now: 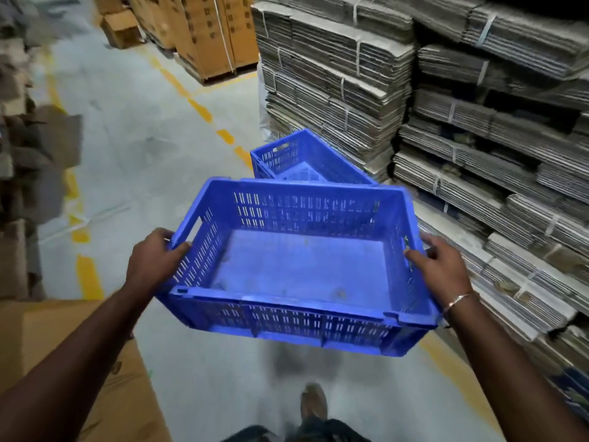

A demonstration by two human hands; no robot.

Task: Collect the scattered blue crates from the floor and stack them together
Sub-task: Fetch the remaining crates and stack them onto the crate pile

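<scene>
Blue slotted plastic crate (299,269) held off the grey concrete floor (134,148), my left hand (153,256) closed on its left rim, my right hand (441,266) closed on its right rim, second blue slotted crate (306,159) on the floor beyond, beside bundled flattened cardboard (446,122).

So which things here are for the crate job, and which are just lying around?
For the job:
- held blue crate, with left hand and right hand on its ends
- second blue crate on the floor ahead

Just lying about:
- bundled flat cardboard
- brown boxes
- cardboard box
</scene>
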